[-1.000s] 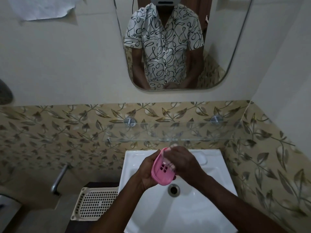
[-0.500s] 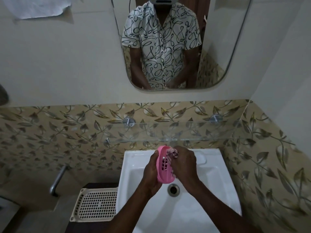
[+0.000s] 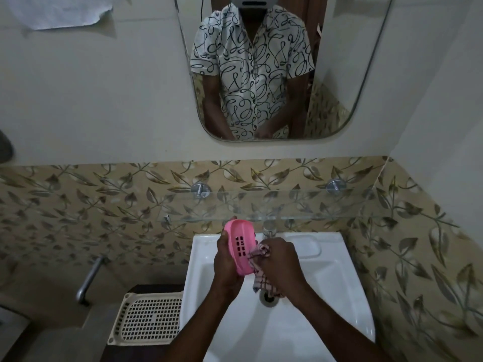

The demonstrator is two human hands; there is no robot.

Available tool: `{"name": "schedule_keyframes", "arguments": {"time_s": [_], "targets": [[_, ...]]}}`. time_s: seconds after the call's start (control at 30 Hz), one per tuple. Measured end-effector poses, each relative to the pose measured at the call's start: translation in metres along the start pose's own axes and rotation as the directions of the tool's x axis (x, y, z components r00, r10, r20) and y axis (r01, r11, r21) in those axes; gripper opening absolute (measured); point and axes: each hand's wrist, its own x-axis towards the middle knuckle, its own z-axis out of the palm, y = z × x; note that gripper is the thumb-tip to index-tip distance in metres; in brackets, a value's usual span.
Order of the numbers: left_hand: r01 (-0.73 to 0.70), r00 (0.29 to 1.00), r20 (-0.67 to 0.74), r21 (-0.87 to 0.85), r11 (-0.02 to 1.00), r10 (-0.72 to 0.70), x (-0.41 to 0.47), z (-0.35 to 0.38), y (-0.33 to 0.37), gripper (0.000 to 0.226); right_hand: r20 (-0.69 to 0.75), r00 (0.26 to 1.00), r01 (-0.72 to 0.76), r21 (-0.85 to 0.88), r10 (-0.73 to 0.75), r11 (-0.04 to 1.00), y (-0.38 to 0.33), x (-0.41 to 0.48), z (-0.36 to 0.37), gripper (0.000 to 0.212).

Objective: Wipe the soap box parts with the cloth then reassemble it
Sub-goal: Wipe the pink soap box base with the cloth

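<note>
Left hand (image 3: 226,267): fingers curled round the back and lower edge of the pink soap box part (image 3: 241,247), gripping it upright on its long edge above the basin, slotted inner face turned toward the right hand.
Right hand (image 3: 281,262): fingers closed round a bunched checked cloth (image 3: 258,267), pressing it against the lower right rim of the pink part; a loose end of cloth hangs below the hand, over the drain (image 3: 268,299).
White washbasin (image 3: 339,283): directly beneath both hands; tap (image 3: 269,228) at its rear edge, just behind the pink part.
Glass shelf (image 3: 287,205): on the leaf-patterned tiles above the basin.
Cream perforated tray (image 3: 149,317): left of the basin, touching its side.
Mirror (image 3: 339,74): on the wall above, reflecting the person's patterned shirt.
</note>
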Motion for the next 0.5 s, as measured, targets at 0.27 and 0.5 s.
{"name": "schedule_keyframes", "arguments": {"time_s": [0.27, 0.5], "targets": [[0.104, 0.994, 0.032, 0.042, 0.994, -0.105, -0.003, 0.017, -0.005, 0.048, -0.313, 0.946, 0.066, -0.057, -0.080, 0.996, -0.007, 0.018, -0.005, 0.008], [0.177, 0.984, 0.000, -0.001, 0.984, -0.177, 0.005, 0.011, 0.000, 0.048, 0.025, 0.971, 0.239, -0.016, -0.238, 0.971, 0.013, 0.000, -0.001, 0.016]]}}
